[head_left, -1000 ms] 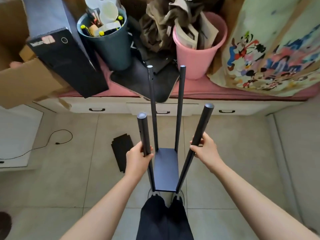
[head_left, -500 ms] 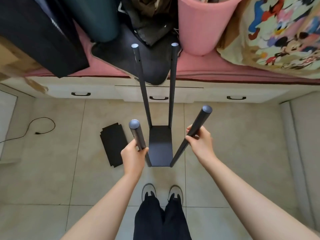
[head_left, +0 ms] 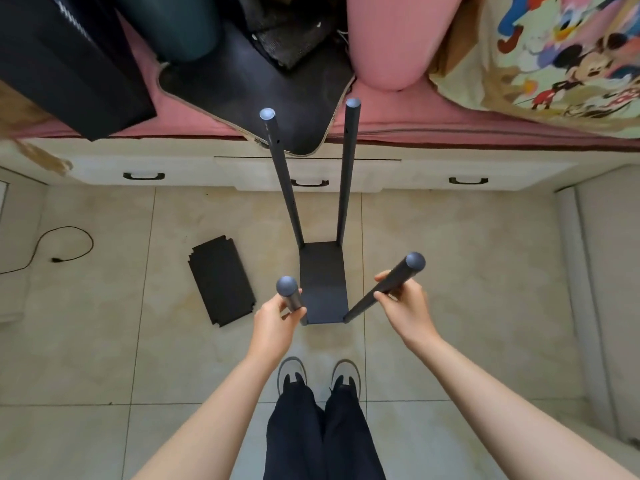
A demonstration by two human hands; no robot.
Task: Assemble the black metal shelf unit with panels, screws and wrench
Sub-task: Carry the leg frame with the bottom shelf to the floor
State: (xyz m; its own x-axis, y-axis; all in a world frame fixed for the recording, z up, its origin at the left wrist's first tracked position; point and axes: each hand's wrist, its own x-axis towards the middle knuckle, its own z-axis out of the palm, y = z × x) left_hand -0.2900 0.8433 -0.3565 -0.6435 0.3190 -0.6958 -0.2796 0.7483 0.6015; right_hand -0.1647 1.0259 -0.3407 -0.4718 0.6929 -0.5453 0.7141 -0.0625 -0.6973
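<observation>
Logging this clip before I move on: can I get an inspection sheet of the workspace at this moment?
Surface: tiled floor, beige.
Job's things: shelf frame upright, four posts, one panel at the bottom; spare panels stacked flat on the floor to its left.
Clutter: pink bin, dark bin, black box on the ledge.
Grips: left hand holds the near left post; right hand holds the near right post.
Cables: black cable on the floor, far left.
Surroundings: drawers under the ledge; cartoon-print fabric.
</observation>
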